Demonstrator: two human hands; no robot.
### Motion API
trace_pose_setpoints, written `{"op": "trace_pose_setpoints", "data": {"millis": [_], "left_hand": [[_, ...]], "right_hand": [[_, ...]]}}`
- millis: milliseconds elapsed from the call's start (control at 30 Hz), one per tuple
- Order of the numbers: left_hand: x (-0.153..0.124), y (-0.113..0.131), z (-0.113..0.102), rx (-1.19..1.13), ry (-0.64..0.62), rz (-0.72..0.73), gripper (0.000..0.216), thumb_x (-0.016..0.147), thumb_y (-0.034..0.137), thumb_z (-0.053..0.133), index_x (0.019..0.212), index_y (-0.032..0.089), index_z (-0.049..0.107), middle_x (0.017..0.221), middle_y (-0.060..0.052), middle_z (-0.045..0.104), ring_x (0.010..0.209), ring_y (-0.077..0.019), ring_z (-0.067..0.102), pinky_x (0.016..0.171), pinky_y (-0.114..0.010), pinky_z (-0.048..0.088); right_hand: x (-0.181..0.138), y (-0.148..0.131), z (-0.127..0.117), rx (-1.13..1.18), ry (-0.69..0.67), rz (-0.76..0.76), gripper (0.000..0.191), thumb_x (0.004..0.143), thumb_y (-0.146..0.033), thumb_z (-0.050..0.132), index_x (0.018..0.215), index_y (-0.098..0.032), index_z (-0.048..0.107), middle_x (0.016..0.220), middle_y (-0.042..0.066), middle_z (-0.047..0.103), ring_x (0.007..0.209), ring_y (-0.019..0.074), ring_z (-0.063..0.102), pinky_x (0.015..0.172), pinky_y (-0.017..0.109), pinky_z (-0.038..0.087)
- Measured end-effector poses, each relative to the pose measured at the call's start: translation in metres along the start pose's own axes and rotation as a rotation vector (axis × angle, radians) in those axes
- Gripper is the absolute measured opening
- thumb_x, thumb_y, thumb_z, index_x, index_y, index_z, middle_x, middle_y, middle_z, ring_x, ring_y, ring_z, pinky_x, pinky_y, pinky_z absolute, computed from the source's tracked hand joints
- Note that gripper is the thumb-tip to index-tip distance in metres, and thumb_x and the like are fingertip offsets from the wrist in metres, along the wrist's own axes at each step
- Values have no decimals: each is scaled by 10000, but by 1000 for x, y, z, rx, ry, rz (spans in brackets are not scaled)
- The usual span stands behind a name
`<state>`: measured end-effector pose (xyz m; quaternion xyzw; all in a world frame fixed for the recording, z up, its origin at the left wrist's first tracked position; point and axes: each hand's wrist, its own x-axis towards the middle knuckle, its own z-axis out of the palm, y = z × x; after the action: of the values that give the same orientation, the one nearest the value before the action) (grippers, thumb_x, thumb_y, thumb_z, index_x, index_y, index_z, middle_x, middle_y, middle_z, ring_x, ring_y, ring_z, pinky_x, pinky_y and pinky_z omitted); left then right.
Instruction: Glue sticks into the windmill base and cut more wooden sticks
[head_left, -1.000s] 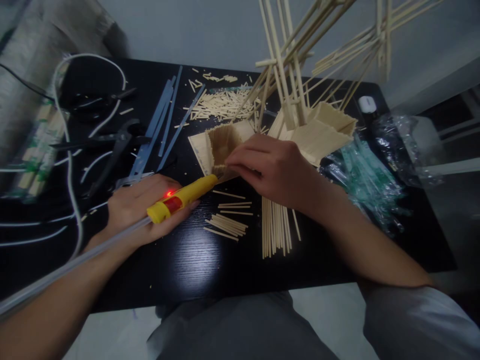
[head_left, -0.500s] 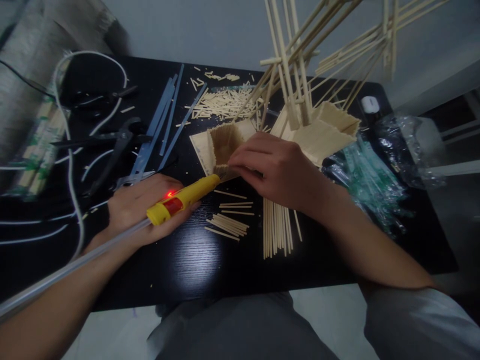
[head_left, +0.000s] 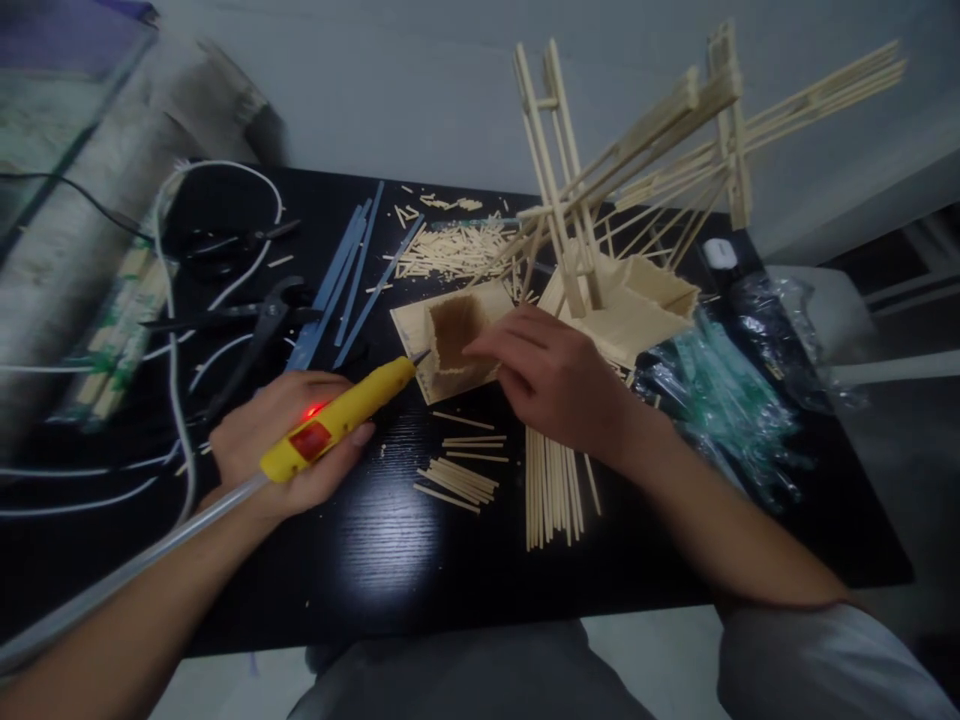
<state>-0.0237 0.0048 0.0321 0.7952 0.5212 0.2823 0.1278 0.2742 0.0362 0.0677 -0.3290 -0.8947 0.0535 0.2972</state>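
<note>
Head view: the small stick box (head_left: 450, 335) lies open on the table (head_left: 390, 540), nothing visible inside. Half a second ago the glue gun (head_left: 337, 420) nozzle sat under the right fingers; now it touches the box's left edge. The left hand (head_left: 274, 445) is wrapped around the gun. The right hand (head_left: 559, 380), loosely curled, rests its fingertips on the box's right wall.

left hand (head_left: 279, 448) clenched; right hand (head_left: 556, 378) palm-down, fingers extended

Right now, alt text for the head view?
The left hand grips a yellow glue pen, its tip beside a small open-topped stick box that the right hand rests on, on a black table. Loose sticks lie in front; a tall stick frame stands behind.
</note>
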Motion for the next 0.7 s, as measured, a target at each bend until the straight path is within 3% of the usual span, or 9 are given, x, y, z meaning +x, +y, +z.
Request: {"op": "trace_pose_setpoints", "data": {"millis": [133, 233, 400, 700], "left_hand": [[2, -1, -1, 61, 95, 152, 117, 896, 316, 636, 988, 256, 676, 936, -11, 721, 862, -187, 705, 741, -303, 580], [4, 2, 1, 35, 151, 101, 157, 919, 283, 625, 1067, 251, 666, 1017, -16, 731, 925, -201, 714, 819, -324, 589], [7, 4, 2, 23, 84, 33, 223, 970, 348, 573, 1148, 231, 640, 1109, -46, 728, 1017, -225, 711, 892, -342, 585], [8, -5, 9, -14, 35, -96, 320, 993, 476, 499, 1104, 214, 645, 984, -38, 729, 847, -202, 715, 734, -309, 571]], "right_hand": [[0, -3, -1, 5, 6, -11, 271, 943, -2, 490, 1004, -120, 727, 952, 99, 759, 951, 234, 654, 901, 396, 587], [1, -4, -2, 5, 7, -2, 252, 947, -15, 508, 988, -132, 728, 951, 91, 760, 941, 228, 649, 887, 390, 584], [1, -2, -4, 2, -6, 16, 236, 934, -12, 532, 957, -148, 722, 933, 72, 770, 920, 223, 651, 872, 386, 590], [-3, -18, -17, 44, 6, 108, 222, 929, -32, 579, 1054, -133, 732, 993, 83, 763, 944, 181, 723, 881, 302, 598]]}}
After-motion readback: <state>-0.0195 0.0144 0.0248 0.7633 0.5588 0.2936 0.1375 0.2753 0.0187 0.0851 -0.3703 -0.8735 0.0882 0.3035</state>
